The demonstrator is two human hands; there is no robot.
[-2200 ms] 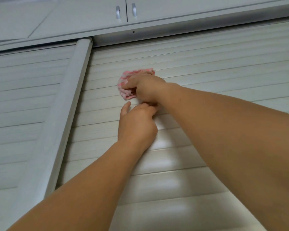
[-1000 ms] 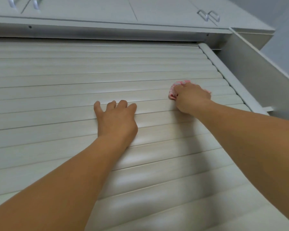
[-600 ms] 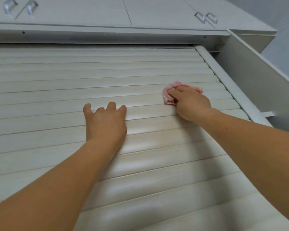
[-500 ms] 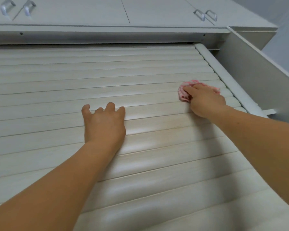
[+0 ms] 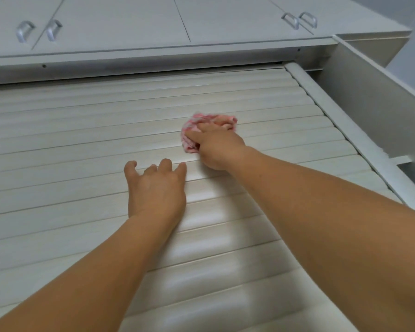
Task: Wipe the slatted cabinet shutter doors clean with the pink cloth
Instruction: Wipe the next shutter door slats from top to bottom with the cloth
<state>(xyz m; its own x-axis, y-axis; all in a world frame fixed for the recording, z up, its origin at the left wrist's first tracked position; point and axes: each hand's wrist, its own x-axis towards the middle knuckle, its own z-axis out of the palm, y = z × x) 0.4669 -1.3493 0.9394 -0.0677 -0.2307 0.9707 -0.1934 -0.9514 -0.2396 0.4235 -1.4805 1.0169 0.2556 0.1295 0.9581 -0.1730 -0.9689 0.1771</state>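
Note:
The pale slatted shutter door (image 5: 82, 144) fills most of the view. My right hand (image 5: 217, 146) holds the bunched pink cloth (image 5: 189, 135) and presses it against a slat in the upper middle of the shutter; most of the cloth is hidden under the hand. My left hand (image 5: 155, 188) lies flat on the slats just below and left of it, fingers spread and lightly bent against the surface, holding nothing.
A metal side rail (image 5: 340, 121) borders the shutter on the right, with a grey cabinet side panel (image 5: 379, 92) beyond it. Above run a grey top frame (image 5: 153, 61) and upper cabinet doors with metal handles (image 5: 24, 31), and another handle pair (image 5: 300, 20).
My right hand has slid the pink cloth leftward along the slat, away from the right rail and closer to my left hand. The left hand has stayed planted on the slats.

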